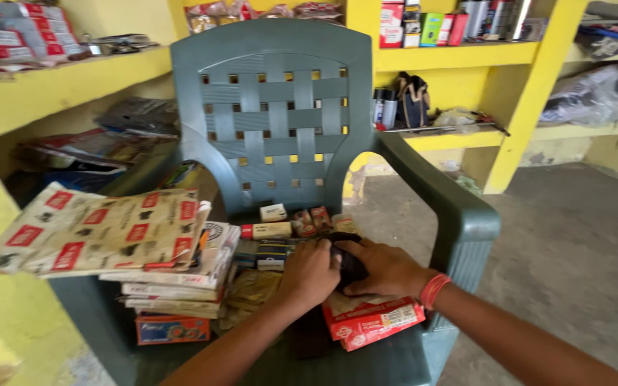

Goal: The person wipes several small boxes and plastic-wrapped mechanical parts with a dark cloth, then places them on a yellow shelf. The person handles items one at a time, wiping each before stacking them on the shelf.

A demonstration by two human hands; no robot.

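The small dark object [350, 266] — black, rounded, material not discernible — lies on the seat of the grey-green moulded plastic armchair [280, 107], directly between the two hands. The left hand [311, 274] presses against its left side with fingers curled; the right hand [388, 268] covers its right side and top, fingers bent over it. Both hands are closed in around the object, so most of its surface is hidden.

Under the right hand, partly beneath the palm, lies a flat red cardboard packet with a pale label [372, 320], its corners slightly crushed. The right wrist carries a band of red-orange thread [434, 289].

Just beyond the fingertips sit several small rectangular cardboard boxes [273, 212] — cream, red and dark blue, with matt printed faces. To the left of the left hand rests a stack of flat paper packets, beige with red rectangular panels [112, 232], overhanging the seat edge. Beneath this stack lies an orange-red carton [172, 329].

The chair back shows a woven lattice pattern with square openings. Yellow painted masonry shelves [459, 56] stand well beyond the hands.
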